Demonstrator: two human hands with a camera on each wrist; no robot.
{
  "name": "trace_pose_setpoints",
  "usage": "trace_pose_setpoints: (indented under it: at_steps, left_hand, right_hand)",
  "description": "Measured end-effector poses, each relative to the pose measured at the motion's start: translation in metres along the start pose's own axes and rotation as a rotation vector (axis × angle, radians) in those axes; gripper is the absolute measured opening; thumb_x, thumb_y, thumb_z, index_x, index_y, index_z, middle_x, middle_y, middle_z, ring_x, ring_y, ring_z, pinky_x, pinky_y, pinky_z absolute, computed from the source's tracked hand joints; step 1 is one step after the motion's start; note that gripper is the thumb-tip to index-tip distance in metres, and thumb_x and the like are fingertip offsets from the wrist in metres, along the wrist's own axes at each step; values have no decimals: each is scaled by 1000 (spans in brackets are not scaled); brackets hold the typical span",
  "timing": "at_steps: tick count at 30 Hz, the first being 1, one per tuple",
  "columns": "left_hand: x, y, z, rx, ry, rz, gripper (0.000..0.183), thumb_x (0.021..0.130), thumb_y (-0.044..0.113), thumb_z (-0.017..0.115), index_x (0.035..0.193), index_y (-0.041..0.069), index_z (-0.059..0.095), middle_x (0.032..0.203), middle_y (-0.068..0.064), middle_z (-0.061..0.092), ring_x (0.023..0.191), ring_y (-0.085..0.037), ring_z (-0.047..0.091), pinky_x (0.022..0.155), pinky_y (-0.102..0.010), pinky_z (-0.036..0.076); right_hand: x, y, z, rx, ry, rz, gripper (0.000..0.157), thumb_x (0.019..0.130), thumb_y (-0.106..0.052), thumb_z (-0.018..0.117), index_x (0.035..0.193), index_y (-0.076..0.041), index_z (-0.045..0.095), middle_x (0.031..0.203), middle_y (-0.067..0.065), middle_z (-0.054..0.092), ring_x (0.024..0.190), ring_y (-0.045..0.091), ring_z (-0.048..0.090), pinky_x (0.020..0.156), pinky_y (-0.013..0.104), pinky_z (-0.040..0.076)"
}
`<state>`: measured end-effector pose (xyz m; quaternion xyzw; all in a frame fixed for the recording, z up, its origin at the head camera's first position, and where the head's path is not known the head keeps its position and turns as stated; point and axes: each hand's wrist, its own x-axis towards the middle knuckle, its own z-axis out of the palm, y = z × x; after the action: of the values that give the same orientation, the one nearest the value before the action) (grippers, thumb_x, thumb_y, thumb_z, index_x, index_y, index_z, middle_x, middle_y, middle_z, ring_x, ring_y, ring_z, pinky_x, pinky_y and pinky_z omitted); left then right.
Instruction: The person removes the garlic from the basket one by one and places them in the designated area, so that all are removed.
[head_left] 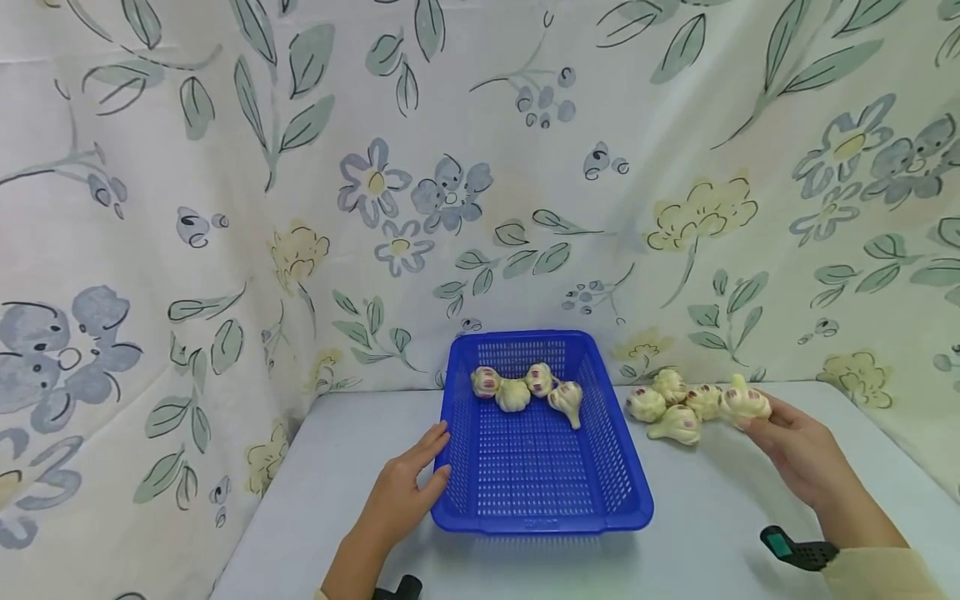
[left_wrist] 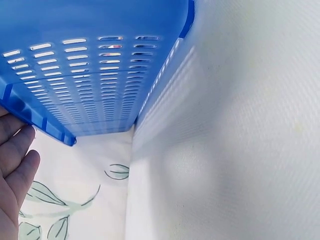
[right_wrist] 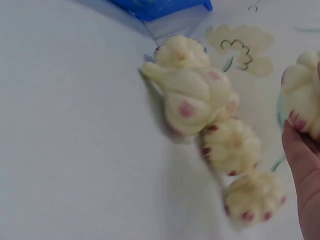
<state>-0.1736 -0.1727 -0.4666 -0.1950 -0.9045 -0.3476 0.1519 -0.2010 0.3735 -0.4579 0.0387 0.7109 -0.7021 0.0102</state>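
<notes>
Looks like pick-up stage: right hand [head_left: 801, 450] has a garlic [head_left: 746, 403] pinched near the worktop's [head_left: 705, 508] back edge, left hand [head_left: 403, 490] loosely open against the basket's [head_left: 542, 525] left rim. Next probably calls for clearing its right rim.

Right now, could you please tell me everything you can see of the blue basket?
The blue basket looks plastic, rectangular with rounded corners, its walls and floor perforated. It stands upright on the white table, in front of the floral cloth. Four garlic bulbs lie inside, toward its far end, and the left grip touches its left rim.
</notes>
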Motion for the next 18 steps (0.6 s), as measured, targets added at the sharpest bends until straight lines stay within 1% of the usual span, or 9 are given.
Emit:
trace_pose_setpoints:
  at_steps: [2,4,5,6,7,9,14,17,18]
  left_hand:
    - [0,0,0,-3,-3,-3,46,94,24,63,138,13,58,151,8,45,138,-10,43,108,-39,44]
    - [0,0,-1,-8,-8,-9,46,95,24,63,139,13,58,151,8,45,138,-10,43,108,-39,44]
    - [0,0,-1,-11,-10,-11,46,95,24,63,139,13,57,151,8,45,138,-10,43,108,-39,44]
    - [0,1,-1,-14,-12,-12,46,95,24,63,139,13,57,151,8,44,138,-10,43,108,-39,44]
    - [0,1,-1,-17,-14,-13,46,95,24,63,139,13,57,151,8,44,138,-10,43,108,-39,44]
    - [1,1,-2,-24,-15,-14,46,95,24,62,139,13,57,151,9,44,138,-9,42,108,-39,44]
    - [1,1,-2,-28,-14,-15,46,95,24,62,139,13,57,151,8,44,138,-9,42,108,-38,44]
    - [0,1,-1,-32,-17,-17,46,95,23,62,139,12,57,151,9,44,139,-9,42,108,-38,44]
    - [0,1,-1,-33,-18,-17,46,95,23,62,140,12,57,151,9,43,139,-9,42,108,-38,44]
  right_hand:
    - [-1,11,-2,128,15,50,89,95,-13,65,156,-1,0,158,-10,27,96,-15,59,85,10,53]
    - [-2,21,-3,208,17,74,91,95,-9,64,155,-2,-4,141,-19,45,95,-12,61,85,12,54]
    - [-3,24,-3,236,9,86,91,96,-8,62,155,-2,-6,137,-20,50,95,-11,62,84,13,55]
    - [-4,27,-3,263,0,95,90,96,-5,61,154,-1,-8,125,-26,55,95,-9,63,84,14,55]
    - [-4,29,-3,276,-10,103,90,96,-5,60,154,-1,-9,121,-26,59,94,-8,64,84,15,56]
    - [-4,34,-3,300,-34,109,90,96,-3,59,153,-1,-11,102,-31,62,95,-6,65,85,16,56]
    - [-2,44,-2,293,-41,148,88,97,-5,59,156,-9,-6,100,-28,66,94,-6,65,86,15,55]
    - [0,49,-2,263,-19,195,92,95,-6,63,156,-9,-5,96,-31,64,92,-8,64,86,14,55]
    - [1,51,-2,246,-16,207,93,94,-7,64,155,-5,-6,96,-32,61,91,-9,64,85,14,55]
